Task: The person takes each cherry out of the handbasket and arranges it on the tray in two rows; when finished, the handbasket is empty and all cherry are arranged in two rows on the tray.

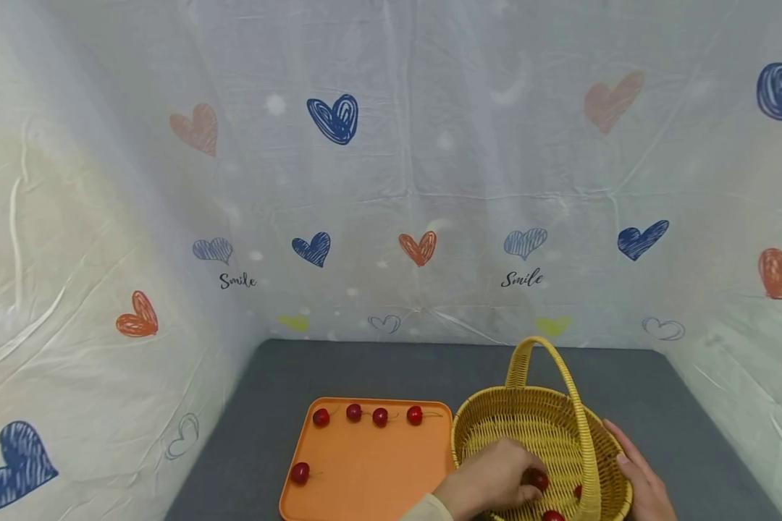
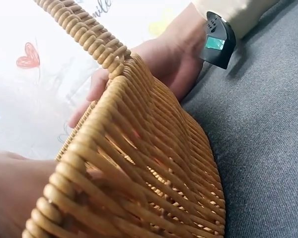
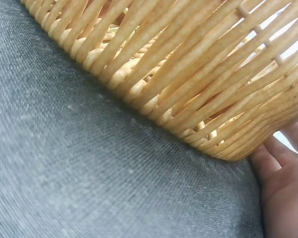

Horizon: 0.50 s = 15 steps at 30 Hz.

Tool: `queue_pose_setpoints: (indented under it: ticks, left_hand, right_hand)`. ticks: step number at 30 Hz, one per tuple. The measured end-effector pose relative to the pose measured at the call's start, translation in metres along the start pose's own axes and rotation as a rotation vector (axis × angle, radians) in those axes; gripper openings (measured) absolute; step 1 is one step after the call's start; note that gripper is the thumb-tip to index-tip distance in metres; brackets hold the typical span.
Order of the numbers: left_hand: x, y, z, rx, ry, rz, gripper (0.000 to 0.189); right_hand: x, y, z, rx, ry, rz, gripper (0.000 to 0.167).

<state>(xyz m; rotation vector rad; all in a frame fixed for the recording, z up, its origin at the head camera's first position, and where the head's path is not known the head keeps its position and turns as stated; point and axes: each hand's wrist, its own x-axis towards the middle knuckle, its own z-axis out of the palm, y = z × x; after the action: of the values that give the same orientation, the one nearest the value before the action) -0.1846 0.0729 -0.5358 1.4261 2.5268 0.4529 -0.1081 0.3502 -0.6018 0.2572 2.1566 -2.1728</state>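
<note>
A yellow woven basket (image 1: 495,405) with a tall arched handle stands on the grey table, right of the middle. My left hand (image 1: 495,474) reaches into it from the left, and its fingers and thumb pinch a dark red cherry (image 1: 542,482) low inside. More red cherries (image 1: 552,516) lie in the basket near that hand. My right hand (image 1: 648,485) holds the basket's right side, thumb by the rim and fingers along the outer wall. In the right wrist view, the fingers (image 3: 275,151) of the right hand lie against the weave. From the left wrist, the basket wall (image 2: 139,134) hides the left fingertips.
Left of the basket lies an orange tray (image 1: 365,463), its right edge close to the basket. Several stemmed cherries (image 1: 415,414) sit along its far side, and another cherry (image 1: 300,473) lies near its left edge. A white curtain (image 1: 391,166) printed with hearts surrounds the grey table (image 1: 234,449).
</note>
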Motion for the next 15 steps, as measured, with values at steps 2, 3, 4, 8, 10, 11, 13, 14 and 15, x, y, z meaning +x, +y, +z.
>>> queue_pose_setpoints:
  ticks: [2, 3, 4, 8, 10, 11, 13, 14, 15]
  left_hand:
    - [-0.0003, -0.0012, -0.0004, -0.008, 0.003, 0.019, 0.013]
    - [-0.0006, -0.002, -0.0003, -0.011, 0.008, 0.029, 0.009]
    - [-0.0007, -0.0027, 0.0, -0.011, 0.015, 0.038, 0.006]
    - [-0.0014, -0.0051, 0.0016, -0.005, 0.068, 0.051, 0.014]
    - [-0.0016, -0.0057, 0.0025, 0.012, 0.111, 0.035, 0.016]
    - [-0.0018, -0.0057, 0.0029, 0.016, 0.131, 0.02, 0.016]
    - [-0.0023, -0.0049, 0.0036, 0.024, 0.161, -0.022, 0.013]
    - [-0.0025, -0.0043, 0.0036, 0.032, 0.172, -0.045, 0.011]
    - [-0.0027, -0.0038, 0.0035, 0.026, 0.181, -0.067, 0.009]
  right_hand:
    - [-0.0002, 0.0002, -0.0001, -0.002, -0.001, -0.001, 0.068]
    - [-0.0004, 0.0002, -0.0001, -0.001, -0.002, -0.002, 0.068]
    - [-0.0006, 0.0003, 0.0, 0.003, -0.004, -0.003, 0.068]
    - [-0.0011, 0.0006, 0.0003, 0.017, -0.011, -0.014, 0.068]
    - [-0.0014, 0.0007, 0.0005, 0.026, -0.018, -0.019, 0.068]
    - [-0.0014, 0.0008, 0.0005, 0.032, -0.02, -0.021, 0.069]
    - [-0.0016, 0.0008, 0.0009, 0.045, -0.02, -0.023, 0.069]
    - [-0.0017, 0.0008, 0.0013, 0.05, -0.018, -0.023, 0.069]
    - [-0.0018, 0.0008, 0.0016, 0.052, -0.015, -0.021, 0.07]
